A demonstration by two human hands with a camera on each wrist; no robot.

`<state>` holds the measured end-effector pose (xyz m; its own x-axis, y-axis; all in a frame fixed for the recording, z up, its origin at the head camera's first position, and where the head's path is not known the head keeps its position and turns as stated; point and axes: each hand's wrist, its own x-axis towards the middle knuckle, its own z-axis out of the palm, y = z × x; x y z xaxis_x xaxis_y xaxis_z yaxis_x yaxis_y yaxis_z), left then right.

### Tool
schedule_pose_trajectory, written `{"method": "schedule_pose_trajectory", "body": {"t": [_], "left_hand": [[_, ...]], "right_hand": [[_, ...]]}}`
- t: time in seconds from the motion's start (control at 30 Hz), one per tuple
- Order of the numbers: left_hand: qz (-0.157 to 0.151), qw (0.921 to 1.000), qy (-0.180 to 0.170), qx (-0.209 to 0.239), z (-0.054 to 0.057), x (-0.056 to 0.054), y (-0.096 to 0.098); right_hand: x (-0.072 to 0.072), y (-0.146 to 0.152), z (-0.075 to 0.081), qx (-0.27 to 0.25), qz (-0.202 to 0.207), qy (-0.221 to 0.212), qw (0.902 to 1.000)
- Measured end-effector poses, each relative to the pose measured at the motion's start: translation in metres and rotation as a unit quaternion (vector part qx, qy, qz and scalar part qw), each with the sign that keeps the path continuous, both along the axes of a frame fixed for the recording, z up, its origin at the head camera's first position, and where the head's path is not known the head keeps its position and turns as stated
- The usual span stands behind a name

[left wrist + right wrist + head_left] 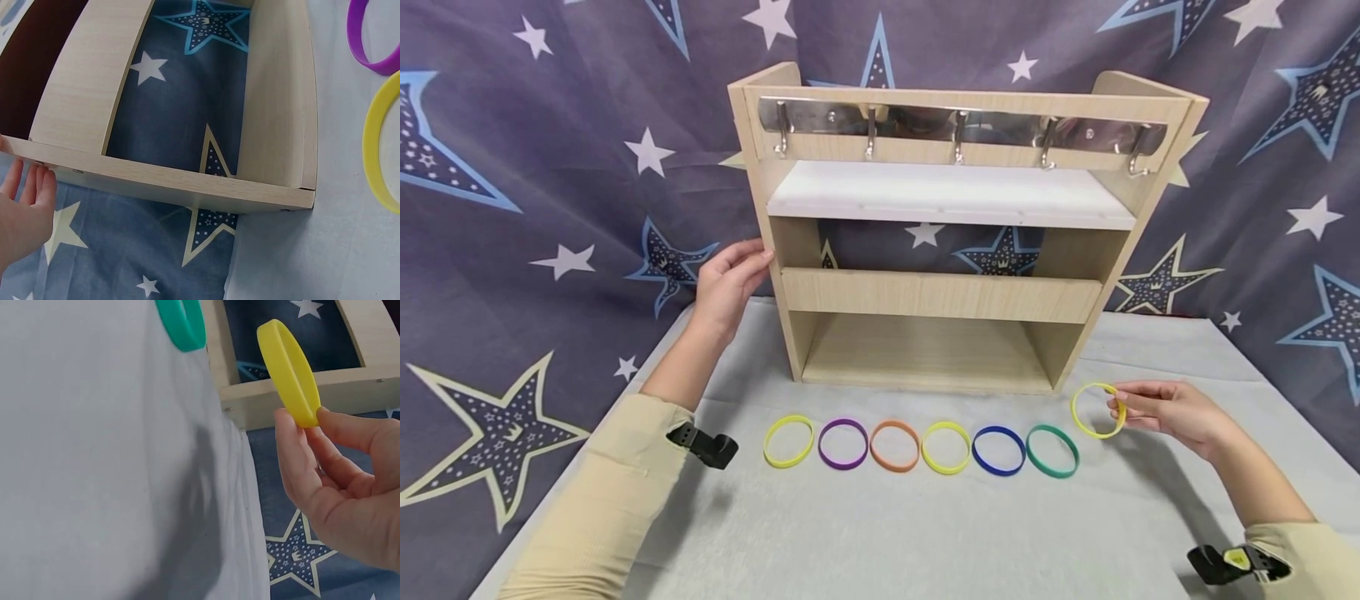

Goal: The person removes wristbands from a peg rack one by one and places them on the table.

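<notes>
Pinched between the right hand's [1180, 412] thumb and fingers is a yellow silicone wristband [289, 372], raised on its edge above the cloth. Nearest to it on the cloth lies a green wristband [1053, 451]. The left hand [726, 287] touches the left side panel of a wooden shelf unit [940, 296], with its fingertips on the outer face and one digit at the front edge. Across the unit's top runs a metal hook rail [917, 123] with several bare hooks.
In front of the unit, a row of wristbands continues leftward from the green one: blue [998, 451], yellow [946, 447], orange [895, 446], purple [842, 444] and another yellow [788, 442]. A pale cloth [880, 533] covers the table. Behind hangs a star-patterned curtain [572, 225].
</notes>
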<state>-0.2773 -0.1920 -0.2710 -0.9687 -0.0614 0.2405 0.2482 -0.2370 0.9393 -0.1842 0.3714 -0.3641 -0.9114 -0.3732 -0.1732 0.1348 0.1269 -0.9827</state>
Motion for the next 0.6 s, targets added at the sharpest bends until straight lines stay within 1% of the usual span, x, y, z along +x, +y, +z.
{"method": "schedule_pose_trajectory", "body": {"t": [0.2, 0.33, 0.43, 0.53, 0.6], "left_hand": [[0.002, 1.0000, -0.006, -0.007, 0.001, 0.001, 0.001], [0.004, 0.9997, -0.019, -0.014, 0.001, 0.003, 0.001], [0.007, 0.9996, -0.021, -0.016, 0.001, 0.003, 0.001], [0.007, 0.9998, -0.017, -0.011, 0.001, 0.003, 0.001], [0.007, 0.9998, -0.014, -0.010, 0.001, 0.002, 0.001]], "right_hand": [[0.000, 0.007, -0.006, 0.060, -0.001, -0.025, 0.9979], [0.001, 0.013, -0.011, 0.054, 0.008, -0.032, 0.9980], [0.001, 0.015, -0.014, 0.043, 0.021, -0.034, 0.9982], [0.000, 0.014, -0.017, 0.059, 0.027, -0.045, 0.9969], [0.000, 0.013, -0.019, 0.088, 0.027, -0.050, 0.9945]]}}
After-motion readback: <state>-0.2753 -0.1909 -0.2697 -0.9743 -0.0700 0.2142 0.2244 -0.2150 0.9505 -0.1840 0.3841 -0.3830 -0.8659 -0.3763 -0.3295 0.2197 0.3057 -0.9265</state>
